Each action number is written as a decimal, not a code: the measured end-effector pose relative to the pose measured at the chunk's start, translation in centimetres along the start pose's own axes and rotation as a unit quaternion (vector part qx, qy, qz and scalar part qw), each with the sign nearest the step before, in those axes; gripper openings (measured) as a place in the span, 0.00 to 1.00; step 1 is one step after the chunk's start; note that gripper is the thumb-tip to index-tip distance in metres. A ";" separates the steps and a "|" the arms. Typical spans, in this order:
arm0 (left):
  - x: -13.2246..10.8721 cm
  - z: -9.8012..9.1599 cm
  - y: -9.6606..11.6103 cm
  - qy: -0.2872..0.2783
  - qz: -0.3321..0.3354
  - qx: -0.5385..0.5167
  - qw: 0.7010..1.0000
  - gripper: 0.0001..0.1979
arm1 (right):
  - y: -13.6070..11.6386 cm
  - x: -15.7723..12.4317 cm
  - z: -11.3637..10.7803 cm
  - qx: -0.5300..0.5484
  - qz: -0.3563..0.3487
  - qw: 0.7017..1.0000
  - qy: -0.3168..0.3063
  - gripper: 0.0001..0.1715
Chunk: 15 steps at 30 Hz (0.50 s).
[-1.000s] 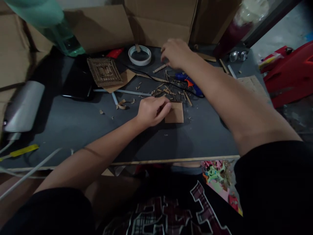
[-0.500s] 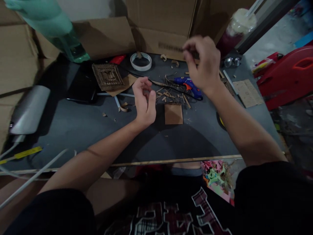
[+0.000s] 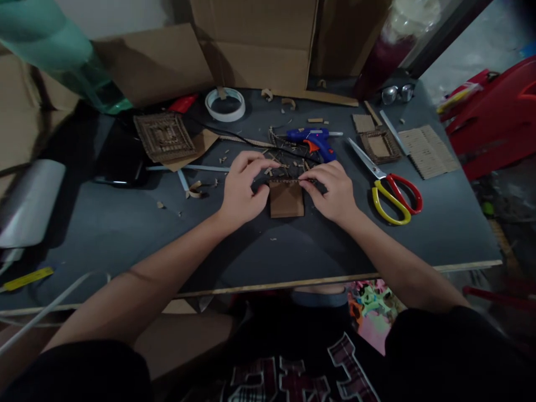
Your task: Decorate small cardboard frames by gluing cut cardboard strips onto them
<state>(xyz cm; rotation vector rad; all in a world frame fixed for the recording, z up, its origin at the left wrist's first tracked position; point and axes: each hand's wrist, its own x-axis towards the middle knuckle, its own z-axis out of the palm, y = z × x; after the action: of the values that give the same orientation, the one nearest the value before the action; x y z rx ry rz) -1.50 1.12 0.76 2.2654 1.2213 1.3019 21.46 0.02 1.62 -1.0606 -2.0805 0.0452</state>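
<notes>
A small brown cardboard square (image 3: 287, 201) lies on the dark tabletop in front of me, with a thin corrugated cardboard strip (image 3: 288, 181) along its far edge. My right hand (image 3: 330, 191) pinches the right end of this strip between thumb and fingertips. Curved around the square's left side, my left hand (image 3: 247, 187) has thumb and index finger apart, the thumb close to the left edge. Beyond both hands is a blue glue gun (image 3: 312, 139) among cardboard scraps. Scissors (image 3: 389, 192) with one red and one yellow handle lie right of my right hand.
A tape roll (image 3: 225, 105), a layered cardboard square (image 3: 164, 135) and a black phone-like object (image 3: 119, 156) lie at the back left. A green bottle (image 3: 62, 56) stands there. A small cardboard frame (image 3: 380, 146), a corrugated sheet (image 3: 429, 151) and glasses (image 3: 397, 94) are at right.
My right hand has come down and inward from above the glue gun, bringing the strip to the square's far edge. My left hand has moved to the square's left side. The scissors are now uncovered.
</notes>
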 end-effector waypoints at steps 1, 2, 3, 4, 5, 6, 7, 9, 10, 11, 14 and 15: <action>0.0 0.1 -0.2 -0.003 -0.009 0.005 1.000 0.18 | 0.1 0.0 0.0 0.004 0.007 1.000 -0.003 0.08; 0.1 0.2 -0.3 -0.006 -0.014 0.009 1.000 0.15 | 0.1 0.0 -0.1 0.008 0.014 1.000 -0.006 0.08; 0.1 0.3 -0.4 -0.009 -0.017 0.011 1.000 0.13 | 0.2 -0.1 -0.1 0.013 0.020 1.000 -0.006 0.08; 0.1 0.3 -0.4 -0.013 -0.018 0.014 1.000 0.11 | 0.3 -0.2 -0.1 0.017 0.026 1.000 -0.004 0.08; 0.1 0.3 -0.4 -0.016 -0.018 0.017 1.000 0.09 | 0.4 -0.2 -0.2 0.022 0.031 0.999 -0.002 0.08; 0.1 0.3 -0.3 -0.018 -0.018 0.023 0.999 0.07 | 0.5 -0.3 -0.2 0.025 0.036 0.999 -0.001 0.08; 0.2 0.3 -0.2 -0.020 -0.019 0.029 0.999 0.06 | 0.6 -0.3 -0.2 0.027 0.039 0.999 -0.002 0.08; 0.2 0.2 0.1 -0.020 -0.020 0.039 0.999 0.05 | 0.6 -0.2 -0.2 0.025 0.044 0.999 -0.002 0.08; 0.2 0.2 0.2 -0.017 -0.019 0.041 0.999 0.05 | 0.5 -0.2 -0.2 0.024 0.044 0.999 0.001 0.08; 0.2 0.1 0.2 -0.011 -0.014 0.039 0.999 0.04 | 0.5 -0.1 -0.2 0.025 0.040 0.999 0.009 0.07; 0.3 0.1 0.3 0.021 0.000 0.012 1.000 0.03 | 0.0 0.0 -0.4 0.032 0.019 0.998 0.046 0.06; 0.3 0.1 0.4 0.030 -0.002 -0.011 0.999 0.03 | -0.2 0.0 -0.5 0.038 0.019 0.998 0.055 0.05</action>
<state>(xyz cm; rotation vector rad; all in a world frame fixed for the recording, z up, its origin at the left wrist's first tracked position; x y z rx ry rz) -1.15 1.15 1.08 2.2223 1.2231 1.3837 21.66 -0.23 2.04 -1.0326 -1.9449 0.0812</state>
